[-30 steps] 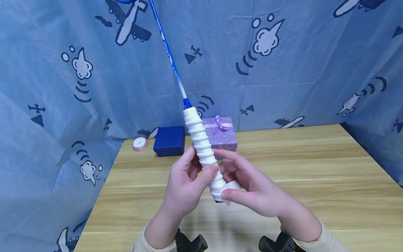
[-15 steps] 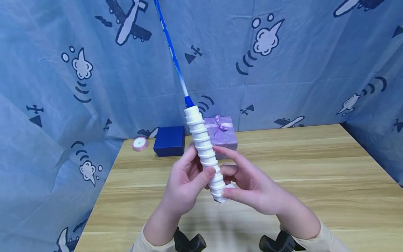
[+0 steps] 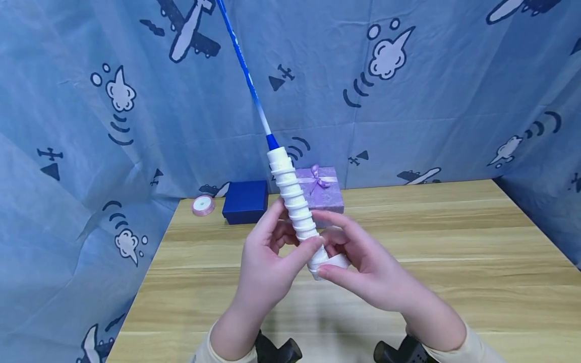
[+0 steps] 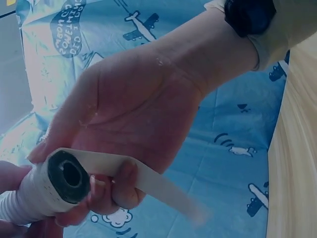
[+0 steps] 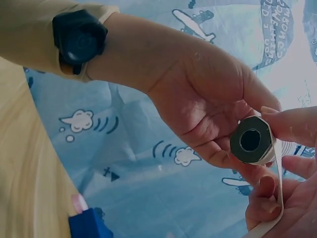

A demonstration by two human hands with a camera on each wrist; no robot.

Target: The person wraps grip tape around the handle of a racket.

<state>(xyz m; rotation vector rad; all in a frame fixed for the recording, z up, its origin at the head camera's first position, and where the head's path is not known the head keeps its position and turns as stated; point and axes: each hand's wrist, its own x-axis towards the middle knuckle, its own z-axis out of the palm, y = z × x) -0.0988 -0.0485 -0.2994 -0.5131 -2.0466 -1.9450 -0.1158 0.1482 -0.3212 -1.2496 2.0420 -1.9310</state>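
A blue-shafted racket (image 3: 247, 75) slants up to the left, its head beyond the top edge of the head view. Ridged white grip tape (image 3: 295, 196) is wound along its handle. My left hand (image 3: 270, 267) grips the handle's lower half, thumb across the front. At the butt, my right hand (image 3: 372, 272) pinches the tape, thumb on the winding. A loose tape strip (image 3: 338, 261) loops into the right hand. In the left wrist view the strip (image 4: 168, 193) passes between the right fingers and hangs free. The dark, hollow butt end (image 5: 242, 152) faces the right wrist camera.
Behind the hands on the wooden table (image 3: 431, 262) are a purple gift box (image 3: 324, 194) with a bow, a dark blue box (image 3: 245, 201) and a pink ribbon spool (image 3: 202, 205). A blue patterned curtain (image 3: 317, 111) hangs at the back and sides.
The handle's lower end has risen slightly and is tilted a bit more to the right. The left thumb has moved right along the handle. More of the loose strip shows than half a second ago.
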